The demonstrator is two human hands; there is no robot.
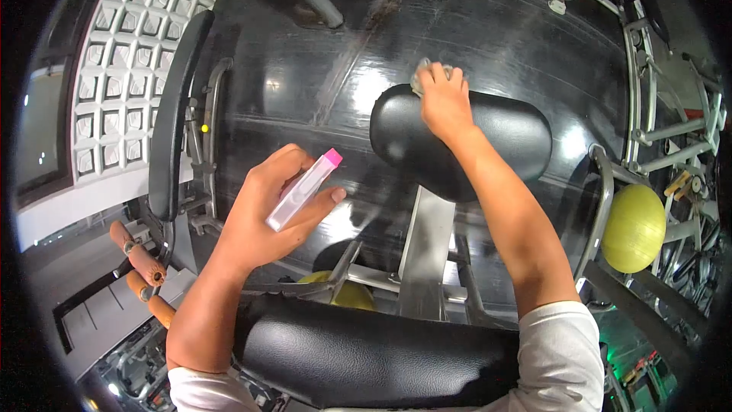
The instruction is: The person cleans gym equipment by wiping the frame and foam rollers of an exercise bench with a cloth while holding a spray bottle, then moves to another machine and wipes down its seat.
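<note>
My left hand [263, 214] is closed round a slim, see-through bottle [299, 197] with a pink top, held tilted above the floor. At the far edge of a black padded seat [503, 133], my right hand [445, 99] grips a crumpled greyish cloth [418, 80]. Fingers cover most of that cloth, and it appears to touch the pad's rim. Nearer to me lies a longer black pad [366, 351], joined to the first by a grey metal beam [428, 248].
An upright black pad [179, 118] stands at left beside a white lattice wall [137, 61]. At right, a yellow-green ball [633, 229] rests against metal frames. Orange-brown foam rollers [145, 263] stick out at lower left. Dark, shiny flooring [305, 99] lies beyond.
</note>
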